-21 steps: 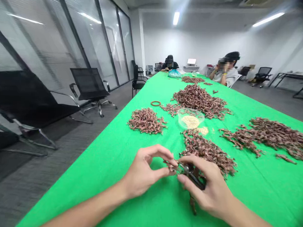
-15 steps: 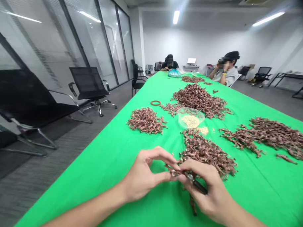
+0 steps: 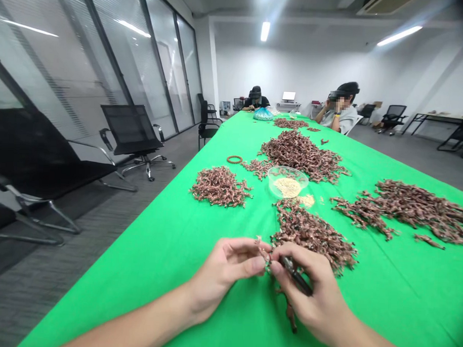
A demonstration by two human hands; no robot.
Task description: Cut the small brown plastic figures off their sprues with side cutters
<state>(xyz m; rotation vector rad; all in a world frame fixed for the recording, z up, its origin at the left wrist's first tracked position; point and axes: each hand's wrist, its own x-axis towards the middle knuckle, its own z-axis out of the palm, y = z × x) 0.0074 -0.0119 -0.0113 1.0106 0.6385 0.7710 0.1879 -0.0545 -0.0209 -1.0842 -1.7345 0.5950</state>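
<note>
Left grip (image 3: pixel 217 277) closed: thumb and fingers pinch a small brown piece (image 3: pixel 263 251) above the green bench (image 3: pixel 167 282), just in front of the near pile (image 3: pixel 315 237). Right grip (image 3: pixel 320 290): thumb and forefinger pinched at the piece's right end, dark-handled tool (image 3: pixel 302 283) held inside the hand. Can't tell if the tool's jaws are open or shut. Bumpy brown stalk (image 3: pixel 290 315) shows below the right grip.

Handling, my read: keep the left pinch light but steady, since the piece looks thin and knobbly and could snap or roll. Hold the tool's metal end back while fingertips work. Brace both grips close together so force stays small. Angle the piece so its right end isn't hidden by the fingers. Clear bowl (image 3: pixel 271 186) with pale bits (image 3: pixel 287 187) sits beyond; keep elbows and sleeves off it.
</note>
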